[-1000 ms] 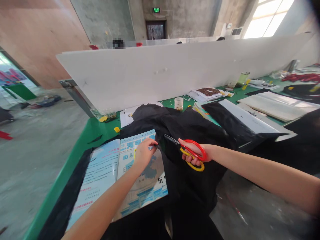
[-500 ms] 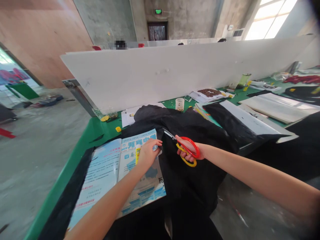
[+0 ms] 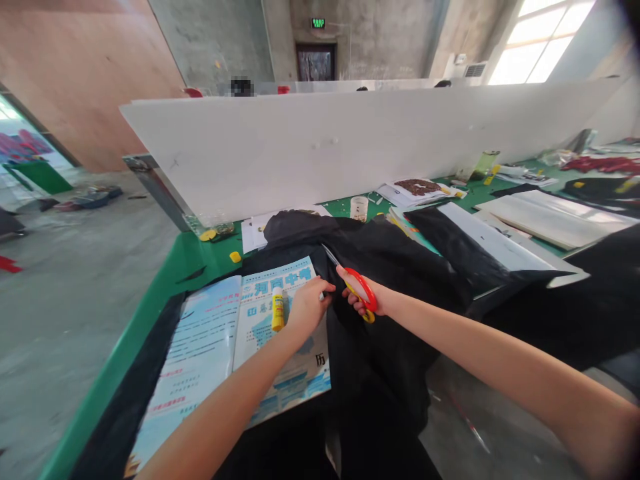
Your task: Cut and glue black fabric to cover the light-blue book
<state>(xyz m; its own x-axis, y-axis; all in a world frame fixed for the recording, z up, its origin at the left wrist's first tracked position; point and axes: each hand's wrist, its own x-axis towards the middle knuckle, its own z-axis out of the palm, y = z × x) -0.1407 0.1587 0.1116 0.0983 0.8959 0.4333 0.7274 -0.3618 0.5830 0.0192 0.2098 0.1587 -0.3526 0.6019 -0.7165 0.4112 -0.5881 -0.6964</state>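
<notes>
red-and-yellow-handled metal scissors (image 3: 369,292) over crumpled black cloth (image 3: 395,247)

the right hand (image 3: 379,297) grips the scissors, blades above the cloth, which lies beside a glossy blue-and-white printed booklet (image 3: 207,333). the left hand (image 3: 307,308) curls its fingers near the blades; whether it pinches the cloth, i cannot tell. cutting seems the step in hand; another snip would call for a taut edge and fingers kept clear.

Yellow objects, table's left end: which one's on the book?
The glue stick, yellow with white top, beside the left hand. The small yellow piece and yellow disc sit beyond the book.
</notes>
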